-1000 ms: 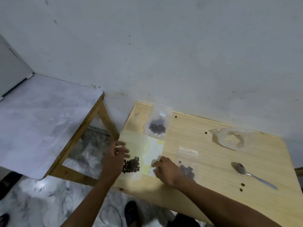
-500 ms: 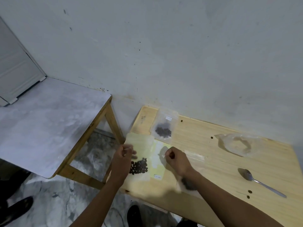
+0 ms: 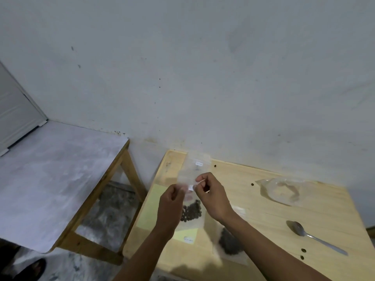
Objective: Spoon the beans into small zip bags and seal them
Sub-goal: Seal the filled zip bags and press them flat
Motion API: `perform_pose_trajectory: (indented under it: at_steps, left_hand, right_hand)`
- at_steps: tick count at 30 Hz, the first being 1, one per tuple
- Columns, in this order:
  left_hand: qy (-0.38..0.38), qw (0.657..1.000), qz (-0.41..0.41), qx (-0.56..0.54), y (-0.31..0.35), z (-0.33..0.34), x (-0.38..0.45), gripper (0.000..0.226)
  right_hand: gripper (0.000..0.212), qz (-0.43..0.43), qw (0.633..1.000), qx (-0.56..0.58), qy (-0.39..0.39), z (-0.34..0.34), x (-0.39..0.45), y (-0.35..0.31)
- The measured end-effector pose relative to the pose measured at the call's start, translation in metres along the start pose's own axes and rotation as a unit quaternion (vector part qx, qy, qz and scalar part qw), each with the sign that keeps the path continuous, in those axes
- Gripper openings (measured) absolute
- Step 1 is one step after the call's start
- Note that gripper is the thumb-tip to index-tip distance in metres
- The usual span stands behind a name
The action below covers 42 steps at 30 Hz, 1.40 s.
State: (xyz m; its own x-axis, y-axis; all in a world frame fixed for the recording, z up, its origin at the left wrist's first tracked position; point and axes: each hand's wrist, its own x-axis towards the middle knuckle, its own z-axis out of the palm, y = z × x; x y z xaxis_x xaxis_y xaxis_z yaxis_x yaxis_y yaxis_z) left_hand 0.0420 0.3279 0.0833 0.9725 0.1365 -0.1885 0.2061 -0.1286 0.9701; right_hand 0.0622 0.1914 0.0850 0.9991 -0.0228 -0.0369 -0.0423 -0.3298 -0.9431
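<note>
Both hands raised over wooden table (image 3: 263, 209), near its left end. Left hand (image 3: 170, 203) and right hand (image 3: 211, 196) each pinch top edge of small zip bag (image 3: 191, 209); beans (image 3: 191, 211) sit in bag's bottom. Spoon (image 3: 312, 237) lies on table, well right of bag. Second filled bag (image 3: 230, 243) flat on table under right forearm.

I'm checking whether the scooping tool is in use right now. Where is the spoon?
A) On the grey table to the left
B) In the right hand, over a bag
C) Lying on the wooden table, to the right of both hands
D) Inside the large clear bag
C: the spoon lies flat on the wooden table, untouched, while the left hand and right hand both pinch the top of a small zip bag of beans.
</note>
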Motion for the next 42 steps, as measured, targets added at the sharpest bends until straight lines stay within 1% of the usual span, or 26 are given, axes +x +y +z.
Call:
perform_pose_trajectory:
  at_steps: [6,11,15,17,18,19,20,21,22,23,24,25,27,29,32,34,36,39,42]
  left_hand:
    - [-0.006,1.0,-0.011,-0.009,0.012,0.011,0.002,0.011]
    - [0.009,1.0,-0.01,0.021,0.018,0.014,0.005,0.016]
    - [0.012,0.999,-0.01,0.028,0.018,0.017,0.006,0.019]
    - [0.013,1.0,-0.003,0.026,0.017,0.018,0.007,0.018]
    - [0.012,1.0,0.005,0.022,0.017,0.017,0.008,0.016]
    - [0.007,1.0,0.014,0.017,0.016,0.016,0.01,0.016]
    - [-0.003,1.0,0.024,0.011,0.016,0.014,0.011,0.015]
    - [-0.018,0.999,0.031,0.009,0.015,0.012,0.013,0.014]
    - [-0.035,0.999,0.035,0.011,0.014,0.01,0.014,0.014]
    - [-0.053,0.998,0.036,0.017,0.013,0.009,0.016,0.013]
    - [-0.07,0.997,0.035,0.023,0.012,0.007,0.018,0.013]
    - [-0.084,0.996,0.032,0.029,0.01,0.006,0.02,0.013]
    - [-0.092,0.995,0.019,0.032,0.007,0.006,0.025,0.012]
    - [-0.061,0.998,-0.005,0.021,0.004,0.01,0.032,0.012]
    - [-0.009,0.999,-0.051,-0.013,0.0,0.014,0.049,0.011]
    - [-0.008,0.998,-0.062,-0.008,-0.002,0.019,0.063,0.01]
    - [-0.007,0.997,-0.073,0.01,-0.005,0.023,0.074,0.006]
    - [-0.03,0.993,-0.091,0.066,-0.013,0.03,0.089,0.028]
    - [-0.06,0.985,-0.095,0.128,-0.02,0.034,0.1,0.038]
  right_hand:
    - [0.016,-0.035,0.999,-0.026,0.016,-0.004,-0.001,-0.003]
    - [0.018,-0.059,0.997,-0.036,0.022,-0.007,-0.002,-0.004]
    - [0.029,-0.062,0.997,-0.033,0.032,-0.009,-0.001,-0.004]
    - [0.043,-0.038,0.996,-0.041,0.075,-0.009,0.001,-0.001]
    - [0.057,-0.004,0.994,-0.04,0.099,-0.009,0.003,0.001]
    - [0.069,0.053,0.993,-0.023,0.107,-0.009,0.004,0.002]
    - [0.076,0.12,0.988,0.017,0.093,-0.01,0.006,0.003]
    - [0.073,0.179,0.98,0.067,0.063,-0.012,0.007,0.004]
    - [0.062,0.22,0.968,0.115,0.029,-0.015,0.007,0.003]
    - [0.047,0.245,0.959,0.146,-0.002,-0.018,0.006,0.002]
    - [0.032,0.259,0.95,0.171,-0.025,-0.021,0.004,-0.001]
    - [0.023,0.264,0.945,0.19,-0.04,-0.022,0.004,-0.001]
    - [0.017,0.274,0.936,0.217,-0.047,-0.023,0.005,0.005]
    - [0.017,0.286,0.933,0.214,-0.044,-0.021,0.006,0.014]
    - [0.014,0.293,0.94,0.167,-0.058,-0.02,0.007,0.027]
    - [0.014,0.295,0.943,0.147,-0.057,-0.021,0.01,0.038]
    - [0.017,0.305,0.939,0.153,-0.035,-0.024,0.015,0.044]
    - [0.022,0.325,0.928,0.182,0.024,-0.027,0.034,0.055]
    - [0.033,0.334,0.921,0.186,0.071,-0.026,0.054,0.065]
